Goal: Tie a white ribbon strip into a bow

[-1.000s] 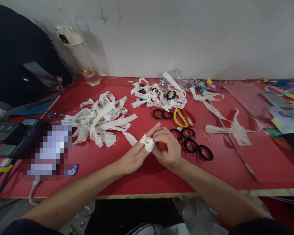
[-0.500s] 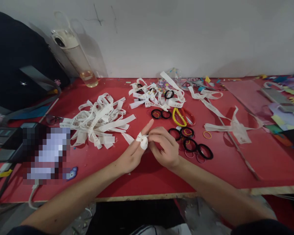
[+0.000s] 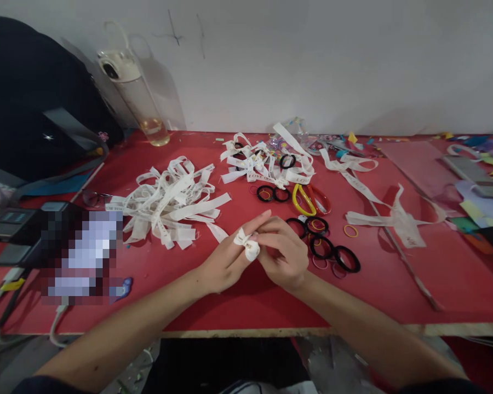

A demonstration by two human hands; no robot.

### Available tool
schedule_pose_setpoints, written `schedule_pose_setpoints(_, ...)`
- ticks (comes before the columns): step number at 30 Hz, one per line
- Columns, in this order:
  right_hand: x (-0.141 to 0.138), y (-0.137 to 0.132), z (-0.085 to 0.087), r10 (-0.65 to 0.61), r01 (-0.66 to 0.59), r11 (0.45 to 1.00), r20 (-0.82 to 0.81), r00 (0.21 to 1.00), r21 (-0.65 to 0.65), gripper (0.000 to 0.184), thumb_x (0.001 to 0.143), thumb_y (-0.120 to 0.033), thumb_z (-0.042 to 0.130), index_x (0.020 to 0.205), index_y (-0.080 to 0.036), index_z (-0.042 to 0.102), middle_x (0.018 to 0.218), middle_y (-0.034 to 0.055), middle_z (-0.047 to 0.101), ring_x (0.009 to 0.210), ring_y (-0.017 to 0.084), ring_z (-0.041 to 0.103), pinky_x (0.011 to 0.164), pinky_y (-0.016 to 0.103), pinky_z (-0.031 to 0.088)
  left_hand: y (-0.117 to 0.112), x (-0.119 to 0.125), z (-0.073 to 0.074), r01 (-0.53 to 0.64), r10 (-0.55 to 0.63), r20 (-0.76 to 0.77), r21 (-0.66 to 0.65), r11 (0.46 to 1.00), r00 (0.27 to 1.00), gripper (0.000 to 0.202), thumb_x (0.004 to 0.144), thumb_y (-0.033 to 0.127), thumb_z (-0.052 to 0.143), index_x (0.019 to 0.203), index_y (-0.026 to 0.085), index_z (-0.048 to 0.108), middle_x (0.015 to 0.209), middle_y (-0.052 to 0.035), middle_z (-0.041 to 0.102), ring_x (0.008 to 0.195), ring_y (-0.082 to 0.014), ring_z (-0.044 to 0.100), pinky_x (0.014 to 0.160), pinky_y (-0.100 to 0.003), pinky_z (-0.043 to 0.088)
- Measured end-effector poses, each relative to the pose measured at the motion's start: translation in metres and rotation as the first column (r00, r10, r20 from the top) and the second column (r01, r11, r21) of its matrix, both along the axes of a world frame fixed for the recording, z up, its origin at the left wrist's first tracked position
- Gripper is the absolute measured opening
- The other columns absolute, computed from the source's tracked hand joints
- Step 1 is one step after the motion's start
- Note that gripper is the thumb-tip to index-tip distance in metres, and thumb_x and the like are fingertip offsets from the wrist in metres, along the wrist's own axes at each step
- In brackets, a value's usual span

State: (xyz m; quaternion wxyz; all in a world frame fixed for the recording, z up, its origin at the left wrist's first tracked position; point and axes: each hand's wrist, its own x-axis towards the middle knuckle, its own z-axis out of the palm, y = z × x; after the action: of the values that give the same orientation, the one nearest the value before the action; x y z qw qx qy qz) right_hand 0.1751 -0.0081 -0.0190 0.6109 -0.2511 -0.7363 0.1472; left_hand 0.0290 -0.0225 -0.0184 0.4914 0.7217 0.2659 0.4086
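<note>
Both my hands meet over the middle of the red table (image 3: pixel 238 306). My left hand (image 3: pixel 225 260) has its index finger stretched out, with a white printed ribbon (image 3: pixel 247 244) wound around the fingers. My right hand (image 3: pixel 285 251) pinches that ribbon from the right side, fingers curled tight. Just right of my hands lie several black hair rings (image 3: pixel 332 253) and thin coloured elastic bands (image 3: pixel 350 231). A pile of cut white ribbon strips (image 3: pixel 170 200) lies to the left of my hands.
More tied ribbon bows (image 3: pixel 263 161) and scissors with yellow and red handles (image 3: pixel 308 198) lie behind the hands. A clear bottle (image 3: pixel 137 93) leans on the wall, a black bag (image 3: pixel 36 109) at left, dark devices (image 3: pixel 33 235) front left, coloured paper scraps (image 3: pixel 476 180) at right.
My hands stay together on the ribbon; the fingers of my right hand have shifted a little on it and the ribbon knot sits slightly lower on my left fingers.
</note>
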Motion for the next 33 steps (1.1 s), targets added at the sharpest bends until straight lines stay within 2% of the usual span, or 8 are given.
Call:
schedule_pose_setpoints(4, 0.001, 0.002, -0.001, -0.012, 0.015, 0.996, 0.037, 0.999, -0.083, 0.026, 0.081, 0.001, 0.056, 0.089, -0.021, 0.067, 0.084, 0.0041, 0.065, 0.075, 0.014, 0.062, 0.064, 0.027, 0.052, -0.003, 0.003, 0.003, -0.055, 0.054, -0.006, -0.187, 0.981, 0.999, 0.052, 0.101, 0.038, 0.028, 0.151, 0.024, 0.021, 0.155, -0.0072, 0.030, 0.141, -0.0223, 0.030, 0.118, -0.039, 0.023)
schedule_pose_setpoints(6, 0.002, 0.003, -0.001, 0.011, -0.001, 0.992, 0.075, 0.997, -0.130, 0.025, 0.083, 0.000, 0.055, 0.092, -0.020, 0.067, 0.087, 0.0049, 0.066, 0.078, 0.014, 0.063, 0.068, 0.027, 0.053, -0.002, 0.003, 0.003, -0.091, 0.090, -0.011, -0.212, 0.973, 0.996, 0.052, 0.101, 0.039, 0.029, 0.151, 0.025, 0.023, 0.153, -0.0068, 0.034, 0.140, -0.0225, 0.032, 0.118, -0.040, 0.024)
schedule_pose_setpoints(11, 0.006, 0.004, 0.000, 0.042, -0.016, 0.982, 0.140, 0.989, -0.187, 0.024, 0.086, -0.005, 0.055, 0.098, -0.021, 0.067, 0.093, 0.0055, 0.068, 0.085, 0.015, 0.065, 0.075, 0.027, 0.054, 0.004, -0.002, -0.003, -0.107, 0.109, 0.020, -0.088, 0.990, 0.994, 0.050, 0.100, 0.037, 0.034, 0.148, 0.025, 0.030, 0.151, -0.0062, 0.037, 0.141, -0.0224, 0.031, 0.117, -0.039, 0.027)
schedule_pose_setpoints(17, 0.010, 0.002, 0.005, 0.158, -0.134, 0.957, 0.074, 0.985, -0.258, 0.026, 0.084, -0.007, 0.057, 0.102, -0.020, 0.069, 0.096, 0.0072, 0.067, 0.089, 0.016, 0.064, 0.080, 0.030, 0.054, 0.010, -0.009, -0.006, -0.098, 0.104, -0.094, 0.067, 0.993, 0.990, 0.048, 0.099, 0.035, 0.038, 0.147, 0.027, 0.033, 0.150, -0.0063, 0.040, 0.138, -0.0220, 0.037, 0.114, -0.038, 0.032)
schedule_pose_setpoints(22, 0.007, 0.006, 0.002, 0.209, -0.262, 0.824, -0.160, 0.965, -0.502, 0.019, 0.084, -0.012, 0.063, 0.093, -0.026, 0.073, 0.091, 0.0033, 0.070, 0.087, 0.015, 0.065, 0.080, 0.029, 0.054, 0.016, -0.014, -0.008, -0.099, 0.120, -0.183, 0.123, 0.988, 0.976, 0.050, 0.098, 0.035, 0.039, 0.147, 0.028, 0.030, 0.141, -0.0087, 0.049, 0.125, -0.0221, 0.049, 0.108, -0.039, 0.038)
schedule_pose_setpoints(26, 0.004, 0.010, -0.006, 0.135, -0.354, 0.707, -0.374, 0.917, -0.612, 0.009, 0.077, -0.018, 0.073, 0.084, -0.023, 0.070, 0.085, 0.0021, 0.069, 0.080, 0.015, 0.065, 0.075, 0.029, 0.055, 0.021, -0.018, -0.004, -0.075, 0.118, -0.299, 0.151, 0.986, 0.947, 0.054, 0.098, 0.037, 0.041, 0.149, 0.030, 0.026, 0.116, -0.0089, 0.058, 0.097, -0.0189, 0.057, 0.091, -0.035, 0.046)
schedule_pose_setpoints(29, 0.003, 0.008, -0.010, 0.126, -0.434, 0.662, -0.480, 0.868, -0.611, 0.013, 0.075, -0.018, 0.074, 0.077, -0.022, 0.062, 0.084, 0.0006, 0.068, 0.079, 0.014, 0.065, 0.074, 0.028, 0.055, 0.021, -0.019, -0.001, -0.101, 0.118, -0.279, 0.074, 0.992, 0.953, 0.055, 0.097, 0.041, 0.041, 0.149, 0.029, 0.027, 0.101, -0.0055, 0.056, 0.081, -0.0150, 0.052, 0.081, -0.031, 0.047)
schedule_pose_setpoints(33, 0.002, 0.001, -0.004, 0.208, -0.437, 0.744, -0.446, 0.871, -0.506, 0.022, 0.080, -0.009, 0.067, 0.069, -0.020, 0.052, 0.084, 0.0008, 0.066, 0.080, 0.013, 0.064, 0.075, 0.028, 0.054, 0.020, -0.019, 0.004, -0.106, 0.087, -0.107, -0.190, 0.976, 0.990, 0.051, 0.096, 0.047, 0.039, 0.143, 0.028, 0.037, 0.095, -0.0021, 0.054, 0.074, -0.0119, 0.045, 0.072, -0.026, 0.044)
